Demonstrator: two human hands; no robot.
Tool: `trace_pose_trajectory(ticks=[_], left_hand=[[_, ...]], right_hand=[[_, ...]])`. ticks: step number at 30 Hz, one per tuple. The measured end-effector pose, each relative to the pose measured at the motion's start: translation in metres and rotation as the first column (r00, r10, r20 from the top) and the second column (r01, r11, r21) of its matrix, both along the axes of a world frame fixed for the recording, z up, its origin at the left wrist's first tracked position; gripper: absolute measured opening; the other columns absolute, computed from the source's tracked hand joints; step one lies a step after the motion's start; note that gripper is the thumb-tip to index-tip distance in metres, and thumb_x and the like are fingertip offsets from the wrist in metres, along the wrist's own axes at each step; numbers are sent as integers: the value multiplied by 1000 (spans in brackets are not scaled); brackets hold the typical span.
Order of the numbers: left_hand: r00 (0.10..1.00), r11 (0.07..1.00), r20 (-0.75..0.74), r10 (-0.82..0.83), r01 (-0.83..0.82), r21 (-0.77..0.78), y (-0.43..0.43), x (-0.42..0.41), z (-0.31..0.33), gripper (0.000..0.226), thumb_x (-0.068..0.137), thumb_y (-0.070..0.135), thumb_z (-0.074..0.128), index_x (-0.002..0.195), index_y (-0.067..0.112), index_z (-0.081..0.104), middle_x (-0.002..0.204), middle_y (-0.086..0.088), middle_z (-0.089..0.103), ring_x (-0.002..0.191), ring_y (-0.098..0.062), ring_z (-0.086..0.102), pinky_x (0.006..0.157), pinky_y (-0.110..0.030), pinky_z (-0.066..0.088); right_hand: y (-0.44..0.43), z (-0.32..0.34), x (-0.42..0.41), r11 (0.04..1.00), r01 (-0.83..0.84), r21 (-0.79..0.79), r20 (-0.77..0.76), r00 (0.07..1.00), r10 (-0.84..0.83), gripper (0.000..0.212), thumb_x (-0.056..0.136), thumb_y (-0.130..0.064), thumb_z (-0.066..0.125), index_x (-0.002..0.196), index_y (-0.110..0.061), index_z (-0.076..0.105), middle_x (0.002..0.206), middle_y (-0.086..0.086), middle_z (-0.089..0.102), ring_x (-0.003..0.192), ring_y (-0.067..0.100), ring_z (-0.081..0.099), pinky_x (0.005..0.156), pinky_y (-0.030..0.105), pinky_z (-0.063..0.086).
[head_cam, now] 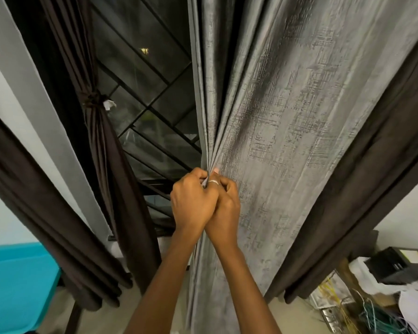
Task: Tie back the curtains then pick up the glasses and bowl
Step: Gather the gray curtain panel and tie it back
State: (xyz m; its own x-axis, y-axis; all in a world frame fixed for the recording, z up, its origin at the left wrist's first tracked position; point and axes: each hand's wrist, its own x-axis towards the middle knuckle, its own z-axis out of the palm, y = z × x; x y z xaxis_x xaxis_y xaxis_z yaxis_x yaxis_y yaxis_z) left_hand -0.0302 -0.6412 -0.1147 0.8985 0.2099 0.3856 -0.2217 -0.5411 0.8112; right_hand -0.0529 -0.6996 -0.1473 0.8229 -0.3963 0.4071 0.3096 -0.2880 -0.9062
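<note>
Pressed together, the left hand [193,204] and right hand [227,209] each have a grip closed tight on the gathered edge of the grey curtain [287,141]; the label on the black box [399,265] is unreadable.

The left hand [193,203] partly covers the right hand [227,210]; grey curtain [287,141] folds hide their fingertips.

Looks like a room in someone's home

Grey curtain [287,116] and brown drapes [101,131] over a grilled window [150,92], wire clutter [372,314] on the floor.
</note>
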Motion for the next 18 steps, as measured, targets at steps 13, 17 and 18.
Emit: trace_pose_trajectory(ticks=[13, 17, 18], left_hand=[[993, 981, 51, -109, 116, -156, 11, 11, -22, 35, 94, 58, 54, 80, 26, 61, 74, 6, 66, 69, -14, 66, 62, -41, 56], [993, 983, 63, -99, 107, -150, 12, 13, -23, 35, 95, 58, 53, 80, 27, 59, 75, 6, 65, 70, -14, 65, 62, -40, 56], [994, 982, 53, -95, 102, -160, 13, 15, -23, 36, 94, 59, 53, 80, 27, 60, 75, 6, 65, 70, -15, 65, 62, -41, 56]], right_hand=[[2, -20, 2, 961, 93, -262, 35, 996, -87, 25, 103, -23, 59, 123, -11, 69, 122, -6, 56, 108, 9, 61, 88, 27, 56], [-5, -15, 1, 959, 34, -281, 14, 999, -31, 27, 103, -18, 60, 128, -16, 69, 116, -10, 58, 103, 5, 62, 82, 15, 51], [-12, -12, 2, 961, -23, -277, -15, 1000, 19, 30, 102, -18, 61, 131, -18, 68, 117, -10, 58, 103, 6, 63, 83, 16, 52]])
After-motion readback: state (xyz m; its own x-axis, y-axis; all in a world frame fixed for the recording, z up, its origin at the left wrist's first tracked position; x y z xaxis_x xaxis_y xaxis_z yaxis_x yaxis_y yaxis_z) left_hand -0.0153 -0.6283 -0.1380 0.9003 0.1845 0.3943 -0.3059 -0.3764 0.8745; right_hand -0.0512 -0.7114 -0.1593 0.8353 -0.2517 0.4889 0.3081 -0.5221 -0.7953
